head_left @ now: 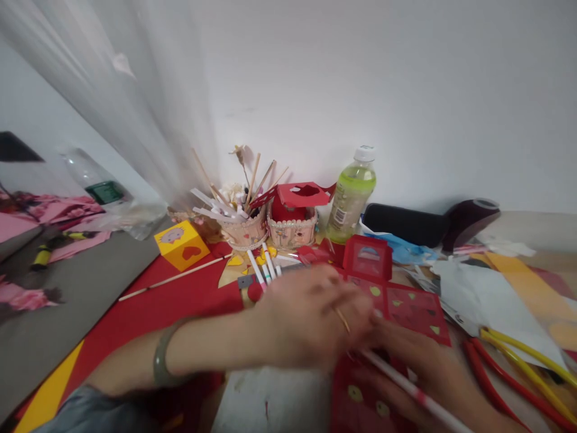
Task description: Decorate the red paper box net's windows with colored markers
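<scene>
My left hand (pixel 311 319), with a thin gold ring and a green bangle on its wrist, reaches in from the left and is blurred. Its curled fingertips meet those of my right hand (pixel 428 361); what they hold is hidden. My right hand grips a slim white marker (pixel 419 394) with a pink band, its front end close to the left fingers. Beneath both hands spreads a red paper cutout (pixel 415 310) with clear-looking panels and small yellow-green pieces. Its upright flap (pixel 367 258) has a window. A whitish sheet (pixel 270 400) lies below my left hand.
Several white markers (pixel 265 264) lie behind my left hand. Decorated baskets (pixel 291 231), a yellow box (pixel 181 245) and a green drink bottle (pixel 351 195) stand toward the wall. Scissors with red and yellow handles (pixel 509 361) lie on the right. A thin stick (pixel 175 276) rests on red paper.
</scene>
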{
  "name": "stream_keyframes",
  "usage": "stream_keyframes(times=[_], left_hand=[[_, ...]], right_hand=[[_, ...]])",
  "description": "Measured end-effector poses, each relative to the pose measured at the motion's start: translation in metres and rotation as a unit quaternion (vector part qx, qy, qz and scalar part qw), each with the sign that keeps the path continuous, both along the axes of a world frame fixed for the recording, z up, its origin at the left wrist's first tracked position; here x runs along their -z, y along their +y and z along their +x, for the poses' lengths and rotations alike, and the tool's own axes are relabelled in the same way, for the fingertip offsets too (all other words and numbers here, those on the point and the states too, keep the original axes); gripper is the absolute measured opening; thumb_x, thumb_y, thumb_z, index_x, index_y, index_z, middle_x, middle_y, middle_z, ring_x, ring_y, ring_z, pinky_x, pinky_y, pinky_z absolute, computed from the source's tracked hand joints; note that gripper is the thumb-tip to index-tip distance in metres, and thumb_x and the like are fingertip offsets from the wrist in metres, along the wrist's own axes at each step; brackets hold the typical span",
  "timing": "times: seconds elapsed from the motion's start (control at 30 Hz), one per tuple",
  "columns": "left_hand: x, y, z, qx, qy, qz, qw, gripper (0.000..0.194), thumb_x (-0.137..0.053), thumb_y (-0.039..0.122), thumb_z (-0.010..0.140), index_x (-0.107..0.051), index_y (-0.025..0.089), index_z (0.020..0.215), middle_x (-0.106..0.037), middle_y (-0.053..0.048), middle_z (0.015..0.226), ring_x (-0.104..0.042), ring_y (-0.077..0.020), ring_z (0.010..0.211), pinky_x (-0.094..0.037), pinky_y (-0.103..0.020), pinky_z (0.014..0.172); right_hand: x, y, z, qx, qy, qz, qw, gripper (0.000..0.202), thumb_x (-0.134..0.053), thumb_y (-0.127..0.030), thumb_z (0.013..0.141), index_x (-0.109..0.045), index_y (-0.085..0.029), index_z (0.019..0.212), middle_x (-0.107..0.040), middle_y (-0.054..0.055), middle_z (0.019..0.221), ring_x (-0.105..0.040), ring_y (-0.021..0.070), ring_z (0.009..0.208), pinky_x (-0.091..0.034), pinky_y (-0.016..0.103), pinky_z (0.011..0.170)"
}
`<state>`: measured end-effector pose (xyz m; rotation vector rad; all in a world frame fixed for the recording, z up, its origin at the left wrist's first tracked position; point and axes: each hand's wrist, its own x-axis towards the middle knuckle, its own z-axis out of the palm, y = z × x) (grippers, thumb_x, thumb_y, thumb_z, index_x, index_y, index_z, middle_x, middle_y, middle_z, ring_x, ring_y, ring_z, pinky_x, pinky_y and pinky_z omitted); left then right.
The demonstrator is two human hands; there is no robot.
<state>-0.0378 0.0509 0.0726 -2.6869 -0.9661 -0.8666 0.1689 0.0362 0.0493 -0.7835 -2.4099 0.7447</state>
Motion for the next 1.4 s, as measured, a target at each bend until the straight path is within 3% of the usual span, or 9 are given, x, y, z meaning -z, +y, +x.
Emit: stream_keyframes(times=[0.07,0.17,0.37,0.5,0.6,0.7,0.83,1.13,1.4], left_hand=[[-0.018,0.025,-0.021,-0.076,-0.007,0.048,0.996,0.022,-0.043,0.021,0.093,-0.065,0.017,0.095,-0.070,-0.004,0.093,-0.061,-0.0171,0.085,-0.050,-0.029,0.074],[-0.036,0.055,-0.054,-0.169,0.003,0.076,0.983,0.021,-0.046,0.019,0.091,-0.066,0.015,0.089,-0.070,-0.005,0.083,-0.063,-0.0182,0.078,-0.050,-0.029,0.071],[-0.058,0.060,-0.091,-0.284,-0.036,0.062,0.956,0.020,-0.049,0.023,0.088,-0.067,0.019,0.095,-0.070,-0.004,0.088,-0.064,-0.0198,0.085,-0.050,-0.029,0.073],[-0.067,0.055,-0.096,-0.363,0.099,0.037,0.926,0.018,-0.053,0.023,0.086,-0.069,0.019,0.094,-0.070,-0.006,0.085,-0.061,-0.0253,0.094,-0.049,-0.035,0.076],[-0.067,0.058,-0.097,-0.371,0.232,0.022,0.899,0.016,-0.057,0.018,0.082,-0.069,0.016,0.093,-0.070,-0.008,0.087,-0.056,-0.0300,0.103,-0.043,-0.044,0.087],[-0.064,0.061,-0.100,-0.372,0.277,0.012,0.886,0.016,-0.055,0.013,0.082,-0.070,0.018,0.086,-0.070,-0.006,0.087,-0.056,-0.0292,0.102,-0.033,-0.051,0.098],[-0.064,0.063,-0.103,-0.369,0.267,0.008,0.890,0.020,-0.053,0.011,0.083,-0.070,0.019,0.079,-0.070,-0.005,0.083,-0.057,-0.0278,0.099,-0.025,-0.056,0.102],[-0.062,0.063,-0.099,-0.369,0.275,0.049,0.886,0.019,-0.049,0.011,0.083,-0.067,0.016,0.077,-0.069,-0.008,0.082,-0.058,-0.0284,0.094,-0.030,-0.057,0.099],[-0.065,0.053,-0.094,-0.320,0.141,0.116,0.930,0.022,-0.047,0.027,0.090,-0.068,0.018,0.091,-0.069,-0.009,0.088,-0.056,-0.0293,0.100,-0.036,-0.052,0.095]], right_hand=[[0.000,0.018,-0.010,-0.014,-0.076,0.021,0.997,0.036,-0.051,-0.004,0.079,-0.059,-0.022,0.109,-0.066,0.006,0.100,-0.065,0.0186,0.087,-0.054,0.029,0.072],[0.004,0.039,-0.032,-0.019,-0.148,0.078,0.986,0.055,-0.042,0.005,0.075,-0.053,-0.019,0.123,-0.062,0.011,0.112,-0.062,0.0225,0.098,-0.052,0.037,0.079],[0.002,0.071,-0.072,-0.006,-0.203,0.186,0.961,0.040,-0.044,-0.002,0.084,-0.057,-0.016,0.119,-0.064,0.012,0.104,-0.062,0.0207,0.092,-0.052,0.032,0.072],[0.004,0.080,-0.092,-0.036,-0.211,0.213,0.953,0.029,-0.047,-0.006,0.086,-0.061,-0.015,0.111,-0.065,0.011,0.100,-0.060,0.0206,0.092,-0.051,0.030,0.072],[0.011,0.078,-0.106,-0.084,-0.224,0.236,0.942,0.024,-0.052,-0.010,0.086,-0.062,-0.017,0.107,-0.064,0.008,0.097,-0.059,0.0209,0.091,-0.050,0.029,0.067],[0.015,0.076,-0.117,-0.111,-0.241,0.266,0.927,0.020,-0.052,-0.012,0.087,-0.063,-0.015,0.104,-0.064,0.011,0.095,-0.058,0.0243,0.090,-0.049,0.033,0.066],[0.011,0.073,-0.123,-0.137,-0.258,0.299,0.908,0.012,-0.053,-0.013,0.087,-0.063,-0.012,0.093,-0.064,0.011,0.088,-0.058,0.0264,0.088,-0.048,0.036,0.067],[0.003,0.071,-0.130,-0.151,-0.283,0.332,0.887,0.009,-0.053,-0.014,0.088,-0.061,-0.012,0.089,-0.064,0.010,0.087,-0.059,0.0245,0.083,-0.047,0.035,0.063],[0.006,0.083,-0.129,-0.202,-0.261,0.387,0.861,0.013,-0.048,-0.015,0.091,-0.061,-0.015,0.089,-0.063,0.009,0.093,-0.057,0.0222,0.086,-0.045,0.033,0.061]])
